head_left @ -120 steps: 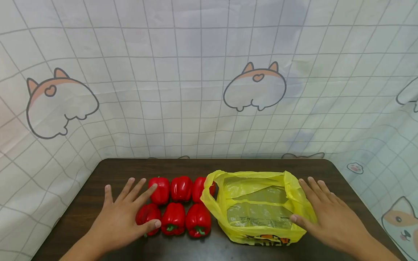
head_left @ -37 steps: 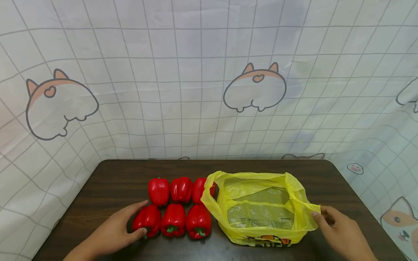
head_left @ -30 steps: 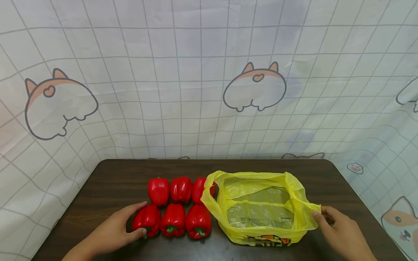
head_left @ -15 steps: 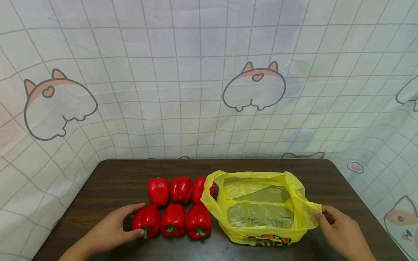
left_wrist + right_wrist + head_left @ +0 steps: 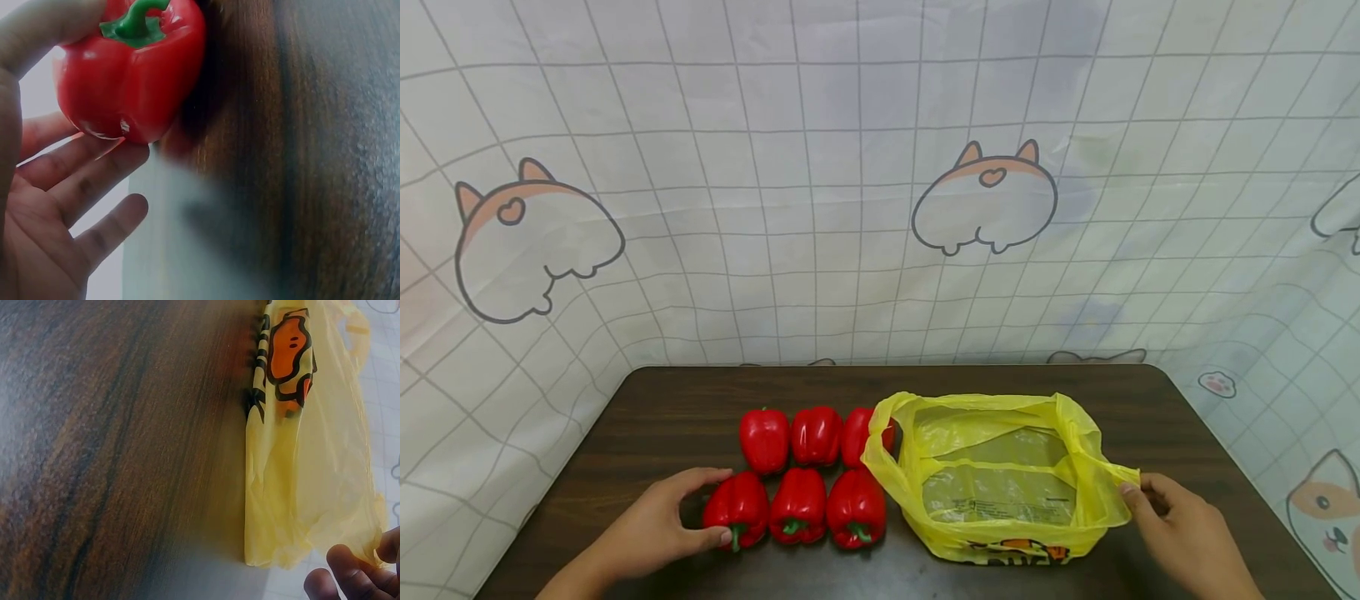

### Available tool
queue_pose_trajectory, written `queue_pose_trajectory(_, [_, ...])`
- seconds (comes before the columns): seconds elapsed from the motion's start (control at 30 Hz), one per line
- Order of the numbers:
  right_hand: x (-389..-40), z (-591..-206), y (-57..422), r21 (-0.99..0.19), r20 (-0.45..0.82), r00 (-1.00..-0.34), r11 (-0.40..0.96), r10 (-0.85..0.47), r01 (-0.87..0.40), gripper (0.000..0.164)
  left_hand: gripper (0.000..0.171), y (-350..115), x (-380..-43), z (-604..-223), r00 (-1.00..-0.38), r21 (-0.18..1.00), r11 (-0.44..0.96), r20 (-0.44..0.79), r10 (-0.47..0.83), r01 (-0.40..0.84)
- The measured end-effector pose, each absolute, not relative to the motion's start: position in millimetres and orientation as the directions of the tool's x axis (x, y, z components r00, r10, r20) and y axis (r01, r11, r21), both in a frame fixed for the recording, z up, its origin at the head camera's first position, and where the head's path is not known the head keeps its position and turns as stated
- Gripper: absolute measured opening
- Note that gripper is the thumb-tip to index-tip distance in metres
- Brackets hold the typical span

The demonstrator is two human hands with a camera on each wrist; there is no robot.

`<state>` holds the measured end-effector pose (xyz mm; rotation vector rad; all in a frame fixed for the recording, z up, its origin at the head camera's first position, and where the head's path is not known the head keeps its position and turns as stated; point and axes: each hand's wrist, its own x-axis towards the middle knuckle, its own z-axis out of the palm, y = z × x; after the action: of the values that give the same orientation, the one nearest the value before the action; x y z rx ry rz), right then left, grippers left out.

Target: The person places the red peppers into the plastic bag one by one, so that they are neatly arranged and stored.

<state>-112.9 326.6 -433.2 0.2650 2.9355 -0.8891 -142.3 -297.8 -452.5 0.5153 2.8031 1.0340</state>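
Note:
My left hand [image 5: 655, 527] holds the front-left red bell pepper [image 5: 743, 502], thumb at its stem side and fingers against the far side. In the left wrist view this bell pepper [image 5: 131, 84] shows its green stem between thumb and fingertips, close over the table. Several more red bell peppers [image 5: 797, 500] sit beside it in two rows. To their right a yellow plastic bag [image 5: 947, 535] stands with its mouth wide. My right hand [image 5: 1189, 529] pinches the bag's right edge, drawn out to a point. An orange print marks the bag's side [image 5: 340, 456] in the right wrist view.
A dark wood-grain table [image 5: 670, 400] carries everything. Behind and at both sides hangs a white grid-patterned cloth [image 5: 820, 250] with cartoon corgis. The bag's left handle loop [image 5: 883, 454] overlaps the back-right bell pepper [image 5: 854, 435].
Four seconds ago both hands were spread. The left has since come round the front-left bell pepper; the right has taken the bag's edge and drawn it rightward. Over the last second little moved.

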Motion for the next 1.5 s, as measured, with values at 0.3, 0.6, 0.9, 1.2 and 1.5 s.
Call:
queue_pose_trajectory(0.3, [-113,-434,326,-0.540,-0.105,-0.984,0.822,0.147,0.181,0.069,0.074,-297,-141,-445,-0.946,0.642,0.708,0.093,0.311,0.296])
queue_pose_trajectory(0.6, [-114,-433,325,-0.539,-0.106,-0.984,0.824,0.143,0.178,0.069,0.070,-291,-140,-434,-0.917,0.586,0.706,0.228,0.328,0.398])
queue_pose_trajectory(0.9, [-114,-432,322,-0.550,-0.092,-0.985,0.817,0.145,0.172,0.065,0.073,-279,-140,-420,-0.893,0.575,0.684,0.281,0.351,0.449])
queue_pose_trajectory(1.2, [-113,-432,320,-0.585,-0.085,-0.978,0.786,0.188,0.202,0.064,0.071,-264,-135,-403,-0.843,0.540,0.648,0.347,0.410,0.537])
queue_pose_trajectory(1.5, [-111,-431,323,-0.617,-0.062,-0.972,0.757,0.227,0.216,0.058,0.073,-248,-131,-393,-0.808,0.534,0.607,0.368,0.460,0.589])
